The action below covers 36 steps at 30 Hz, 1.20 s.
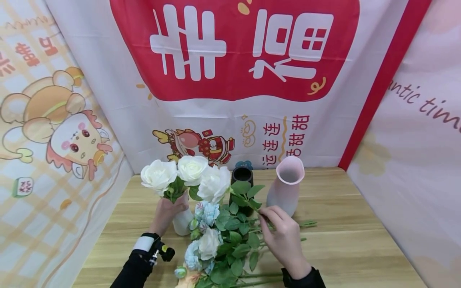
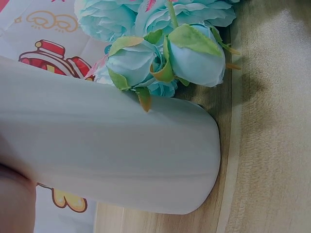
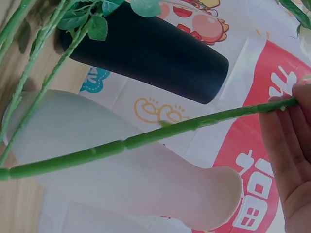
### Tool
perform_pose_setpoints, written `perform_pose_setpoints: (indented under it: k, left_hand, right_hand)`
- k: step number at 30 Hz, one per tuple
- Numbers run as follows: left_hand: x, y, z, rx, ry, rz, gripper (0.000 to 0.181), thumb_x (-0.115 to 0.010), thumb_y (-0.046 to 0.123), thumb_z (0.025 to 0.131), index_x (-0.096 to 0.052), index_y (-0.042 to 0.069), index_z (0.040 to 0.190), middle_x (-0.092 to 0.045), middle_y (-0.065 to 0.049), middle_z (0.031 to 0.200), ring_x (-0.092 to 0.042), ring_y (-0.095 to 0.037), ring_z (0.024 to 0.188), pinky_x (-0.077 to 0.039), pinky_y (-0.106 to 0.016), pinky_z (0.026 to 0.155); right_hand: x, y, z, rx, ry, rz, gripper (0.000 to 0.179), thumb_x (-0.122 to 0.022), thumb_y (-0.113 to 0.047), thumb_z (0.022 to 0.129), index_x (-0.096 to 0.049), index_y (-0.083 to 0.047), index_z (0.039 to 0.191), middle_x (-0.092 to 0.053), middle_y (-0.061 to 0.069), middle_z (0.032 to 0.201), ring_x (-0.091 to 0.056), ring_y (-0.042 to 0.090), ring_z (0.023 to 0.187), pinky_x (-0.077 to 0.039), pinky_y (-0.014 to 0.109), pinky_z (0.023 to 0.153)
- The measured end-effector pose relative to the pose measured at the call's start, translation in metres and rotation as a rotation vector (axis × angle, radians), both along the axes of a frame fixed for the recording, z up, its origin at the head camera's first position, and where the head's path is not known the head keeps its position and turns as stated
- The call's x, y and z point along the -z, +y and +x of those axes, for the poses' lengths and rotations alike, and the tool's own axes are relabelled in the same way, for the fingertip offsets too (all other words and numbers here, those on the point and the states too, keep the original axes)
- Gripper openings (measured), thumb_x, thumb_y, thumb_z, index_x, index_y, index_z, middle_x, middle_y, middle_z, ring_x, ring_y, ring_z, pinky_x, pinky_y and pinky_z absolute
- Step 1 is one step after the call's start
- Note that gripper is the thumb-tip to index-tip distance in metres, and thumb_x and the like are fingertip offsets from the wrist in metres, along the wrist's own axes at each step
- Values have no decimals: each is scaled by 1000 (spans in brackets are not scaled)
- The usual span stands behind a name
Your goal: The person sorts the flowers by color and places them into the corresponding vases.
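My left hand (image 1: 172, 211) grips a small white vase (image 1: 182, 222) near its top, and white roses (image 1: 158, 177) with green leaves bunch above that hand. In the left wrist view the pale vase (image 2: 116, 141) stands on the wooden table beside blue buds (image 2: 197, 56). Between thumb and fingertips, my right hand (image 1: 282, 236) pinches a green stem (image 3: 121, 144), whose leaves (image 1: 248, 194) reach toward a white rose (image 1: 214, 184). Below and left of that hand lie blue flowers (image 1: 207, 214) and another white rose (image 1: 209, 244), with leafy stems running right.
A black vase (image 1: 242, 174) stands behind the leaves. To its right rises a taller pink-and-grey vase (image 1: 284, 194), close to my right hand. A peach flower (image 1: 188, 279) lies at the table's near edge. Printed cloth walls (image 1: 230, 108) enclose the wooden table (image 1: 345, 240).
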State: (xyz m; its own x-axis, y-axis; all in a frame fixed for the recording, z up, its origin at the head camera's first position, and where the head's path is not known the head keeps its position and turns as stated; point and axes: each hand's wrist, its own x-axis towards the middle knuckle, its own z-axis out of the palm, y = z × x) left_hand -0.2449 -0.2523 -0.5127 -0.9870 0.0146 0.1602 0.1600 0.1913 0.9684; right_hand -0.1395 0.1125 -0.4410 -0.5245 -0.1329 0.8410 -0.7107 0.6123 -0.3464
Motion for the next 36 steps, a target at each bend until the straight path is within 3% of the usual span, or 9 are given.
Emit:
perform_pose_setpoints:
  k: [8, 18, 27, 36]
  left_hand:
    - [0, 1, 4, 0, 40, 12, 63, -79, 6, 79, -52, 5, 136, -60, -10, 124, -56, -16, 112, -46, -23, 91]
    - [0, 3, 3, 30, 50, 57, 65, -78, -1, 77, -50, 3, 136, -61, -8, 120, -57, -18, 108, -47, -25, 90]
    - [-2, 3, 2, 38, 68, 57, 66, -79, 3, 78, -50, 6, 137, -60, -9, 120, -56, -18, 108, -47, -26, 90]
    - [-3, 3, 4, 48, 78, 56, 70, -79, 1, 79, -47, 5, 141, -57, -7, 128, -53, -16, 115, -44, -24, 94]
  right_hand:
    - [-8, 3, 1, -17, 40, -73, 28, -74, 10, 77, -72, -4, 101, -67, 3, 96, -65, 17, 84, -51, 21, 78]
    - [-20, 9, 1, -14, 127, -197, 19, -71, 10, 76, -68, 6, 94, -67, 14, 89, -65, 24, 74, -54, 22, 69]
    - [-25, 9, 5, 8, 45, -323, 28, -71, 23, 71, -63, 8, 92, -67, 15, 88, -66, 26, 77, -55, 20, 68]
    - [-24, 7, 9, -193, -111, -632, 26, -60, 29, 80, -57, 16, 102, -61, 27, 95, -64, 23, 88, -54, 22, 72]
